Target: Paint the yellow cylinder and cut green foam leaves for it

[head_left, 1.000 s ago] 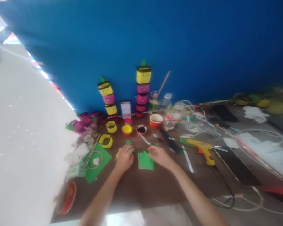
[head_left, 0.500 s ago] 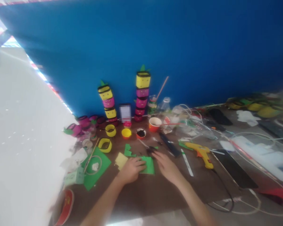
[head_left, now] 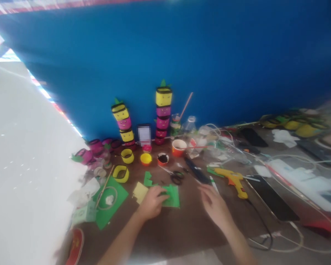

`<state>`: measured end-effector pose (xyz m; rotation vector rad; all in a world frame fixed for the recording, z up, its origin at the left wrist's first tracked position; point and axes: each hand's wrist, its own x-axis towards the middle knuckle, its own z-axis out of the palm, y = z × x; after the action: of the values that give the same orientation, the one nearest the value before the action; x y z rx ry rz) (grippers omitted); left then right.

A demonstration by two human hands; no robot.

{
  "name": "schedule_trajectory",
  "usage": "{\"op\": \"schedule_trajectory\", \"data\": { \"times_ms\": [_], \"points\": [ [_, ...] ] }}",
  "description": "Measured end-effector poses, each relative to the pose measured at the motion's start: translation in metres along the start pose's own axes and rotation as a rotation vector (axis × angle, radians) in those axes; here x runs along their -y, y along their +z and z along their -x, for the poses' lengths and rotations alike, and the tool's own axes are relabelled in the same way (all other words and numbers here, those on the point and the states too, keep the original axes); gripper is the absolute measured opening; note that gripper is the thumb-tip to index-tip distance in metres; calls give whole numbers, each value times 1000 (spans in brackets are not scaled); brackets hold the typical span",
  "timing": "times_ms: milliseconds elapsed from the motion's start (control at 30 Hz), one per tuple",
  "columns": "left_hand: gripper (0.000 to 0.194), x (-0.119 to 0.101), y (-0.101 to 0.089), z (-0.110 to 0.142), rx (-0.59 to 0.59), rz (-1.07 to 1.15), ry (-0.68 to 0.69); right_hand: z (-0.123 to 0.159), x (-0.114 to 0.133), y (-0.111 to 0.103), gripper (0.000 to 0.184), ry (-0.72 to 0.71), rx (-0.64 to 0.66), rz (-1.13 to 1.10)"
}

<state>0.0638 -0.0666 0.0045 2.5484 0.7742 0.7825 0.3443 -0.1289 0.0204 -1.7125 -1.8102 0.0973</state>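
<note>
My left hand (head_left: 152, 203) is curled over the left part of a small green sheet (head_left: 174, 197) on the table, its fingers closed at the sheet. My right hand (head_left: 215, 206) is over the table to the right, fingers stretched out and apart with nothing visible in them. It covers the lower part of a white pen with a green mark (head_left: 213, 183). Black-handled scissors (head_left: 177, 178) lie just beyond the green sheet. A pale yellow piece (head_left: 140, 192) and a green offcut (head_left: 147, 179) lie by my left hand.
Toward the right lie a yellow glue gun (head_left: 231, 178), a dark phone-like slab (head_left: 273, 198) and cables. Yellow rings (head_left: 121, 173), paint-filled cups (head_left: 146, 159) and two stacked figures (head_left: 163, 97) stand ahead, before a blue panel (head_left: 223, 55). A larger green sheet (head_left: 118, 198) lies left.
My right hand has moved right, from the scissors to the white pen, and the scissors now lie uncovered. My left hand stays at the green sheet. The whole view has shifted slightly.
</note>
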Motion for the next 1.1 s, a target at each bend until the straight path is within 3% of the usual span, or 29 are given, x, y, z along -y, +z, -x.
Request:
{"op": "schedule_trajectory", "data": {
  "times_ms": [100,200,333,467,567,667,767,867,1000,1100],
  "points": [
    [38,2,-5,0,-112,40,-24,15,-17,-13,23,22,-108,89],
    [37,1,-15,-2,-181,42,-4,26,-28,-14,19,12,-205,180],
    [32,-7,-40,-6,-225,-22,-6,31,-21,5,17,-34,-279,190],
    [29,-13,-79,2,-199,-180,-79,22,-1,27,14,-164,-218,88],
    [30,-13,-116,22,-189,-344,-297,13,9,39,13,-241,-172,26],
    [29,-8,-154,47,-171,-446,-678,9,9,45,14,-298,-166,16],
    [30,-4,-178,69,54,-531,-1019,8,7,46,15,-325,-168,16],
    [26,-3,-179,80,256,-550,-1145,10,7,45,15,-320,-167,14],
    [21,-6,-153,87,322,-549,-1170,12,10,43,15,-337,-147,-20],
    [31,-9,-136,92,324,-568,-1165,13,10,43,15,-344,-134,-50]
  ]
}}
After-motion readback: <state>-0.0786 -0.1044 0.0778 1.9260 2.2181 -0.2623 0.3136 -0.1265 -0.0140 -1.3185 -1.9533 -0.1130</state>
